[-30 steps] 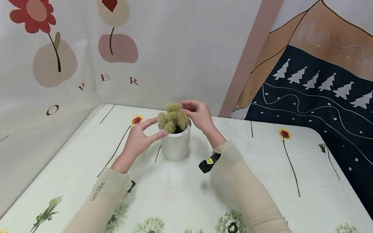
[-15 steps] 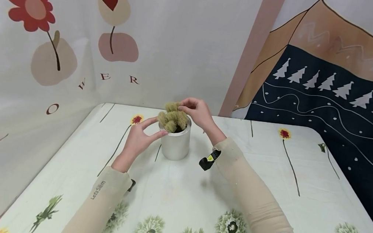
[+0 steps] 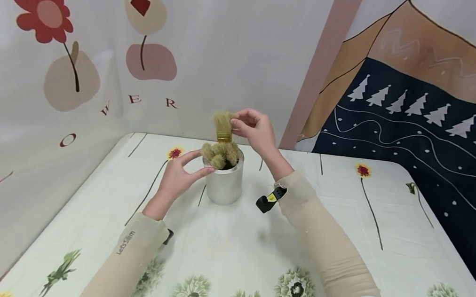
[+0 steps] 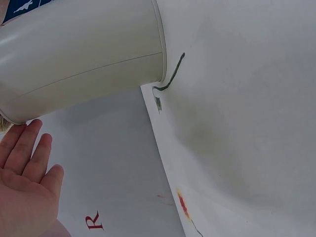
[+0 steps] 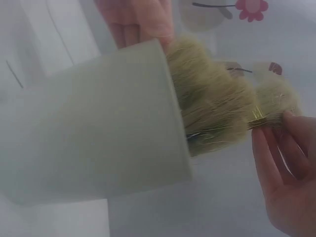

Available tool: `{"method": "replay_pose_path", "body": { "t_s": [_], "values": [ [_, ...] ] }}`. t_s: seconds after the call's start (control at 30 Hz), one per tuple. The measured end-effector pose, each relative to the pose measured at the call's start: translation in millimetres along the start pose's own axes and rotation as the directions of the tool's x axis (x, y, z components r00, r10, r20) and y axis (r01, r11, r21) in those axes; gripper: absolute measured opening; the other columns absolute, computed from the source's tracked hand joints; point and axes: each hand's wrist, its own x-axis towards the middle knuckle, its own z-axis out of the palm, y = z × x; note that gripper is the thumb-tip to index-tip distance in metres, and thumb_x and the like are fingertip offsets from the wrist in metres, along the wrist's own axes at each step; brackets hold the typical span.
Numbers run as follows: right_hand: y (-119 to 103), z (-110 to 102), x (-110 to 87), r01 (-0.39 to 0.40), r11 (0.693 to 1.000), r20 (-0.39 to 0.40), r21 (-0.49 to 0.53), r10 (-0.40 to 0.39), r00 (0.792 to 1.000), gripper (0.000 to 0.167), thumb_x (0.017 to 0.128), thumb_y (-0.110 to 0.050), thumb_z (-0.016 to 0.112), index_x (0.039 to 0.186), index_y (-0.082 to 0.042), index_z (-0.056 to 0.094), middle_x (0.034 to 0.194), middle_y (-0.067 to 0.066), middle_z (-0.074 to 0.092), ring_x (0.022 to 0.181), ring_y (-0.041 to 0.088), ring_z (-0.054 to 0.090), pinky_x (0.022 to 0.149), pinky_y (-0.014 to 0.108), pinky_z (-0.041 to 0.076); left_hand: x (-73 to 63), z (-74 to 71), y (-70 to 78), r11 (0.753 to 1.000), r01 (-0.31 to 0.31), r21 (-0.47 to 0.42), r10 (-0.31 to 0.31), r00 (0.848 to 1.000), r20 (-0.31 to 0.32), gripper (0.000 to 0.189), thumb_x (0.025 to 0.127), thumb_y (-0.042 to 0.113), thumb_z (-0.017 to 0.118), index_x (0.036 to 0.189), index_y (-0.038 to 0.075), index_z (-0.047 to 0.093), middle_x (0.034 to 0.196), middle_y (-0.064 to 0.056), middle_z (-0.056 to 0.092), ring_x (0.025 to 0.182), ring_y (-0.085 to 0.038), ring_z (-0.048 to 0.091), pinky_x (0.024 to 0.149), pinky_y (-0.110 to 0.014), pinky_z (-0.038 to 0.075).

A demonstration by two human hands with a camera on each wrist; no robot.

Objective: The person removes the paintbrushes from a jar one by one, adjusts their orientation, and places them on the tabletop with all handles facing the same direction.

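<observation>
A white cylindrical pot (image 3: 223, 187) stands upright on the table near its back edge, with several bushy, pale-bristled paintbrushes (image 3: 219, 155) poking out of the top. My right hand (image 3: 257, 130) pinches one paintbrush (image 3: 224, 127) by the side of its bristles, above the others. Its gold ferrule shows; the handle below is hidden. In the right wrist view this brush (image 5: 276, 101) lies between thumb and fingers. My left hand (image 3: 178, 176) touches the pot's rim from the left, thumb in front. Its fingers (image 4: 22, 153) look fairly straight in the left wrist view.
The table (image 3: 213, 240) wears a white cloth printed with flowers. Behind it hangs a pale curtain (image 3: 229, 48) with flower drawings and letters. A dark printed cloth (image 3: 413, 131) with white trees hangs at the right.
My right hand has taken hold of one paintbrush and risen with it, so its gold ferrule now shows above the other bristles. The left hand and the pot have stayed put.
</observation>
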Motion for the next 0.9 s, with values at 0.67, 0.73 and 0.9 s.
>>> {"method": "replay_pose_path", "body": {
  "t_s": [0.67,0.73,0.9],
  "values": [
    [-45,-27,10.7,0.193,0.969,-0.204,0.152,-0.161,0.966,0.004,0.092,0.001,0.067,0.096,0.001,0.067,0.082,-0.007,0.070,0.076,0.006,0.072,0.079,0.030,0.062,-1.0,0.0,0.8,1.000,0.007,-0.009,-0.007,1.000,0.009,0.074,0.084,0.045,0.079,0.145,0.011,0.053,0.149,-0.011,0.053,0.147,-0.029,0.039,0.118,-0.054,0.035],
    [-49,-31,11.2,0.198,0.969,-0.220,0.150,-0.162,0.962,0.004,0.092,0.000,0.067,0.096,0.000,0.067,0.083,-0.007,0.071,0.077,0.007,0.073,0.080,0.030,0.062,-1.1,-0.3,1.2,1.000,0.008,-0.010,-0.008,1.000,0.010,0.075,0.084,0.045,0.078,0.145,0.011,0.052,0.149,-0.012,0.053,0.147,-0.030,0.038,0.118,-0.054,0.035],
    [-56,-40,11.3,0.226,0.964,-0.257,0.142,-0.184,0.949,0.004,0.093,-0.002,0.067,0.096,-0.002,0.068,0.084,-0.008,0.072,0.078,0.007,0.073,0.079,0.029,0.062,-1.0,-0.7,1.5,1.000,0.007,-0.017,-0.007,1.000,0.011,0.074,0.083,0.045,0.079,0.145,0.011,0.053,0.148,-0.012,0.054,0.147,-0.030,0.039,0.117,-0.054,0.036]
  ]
}}
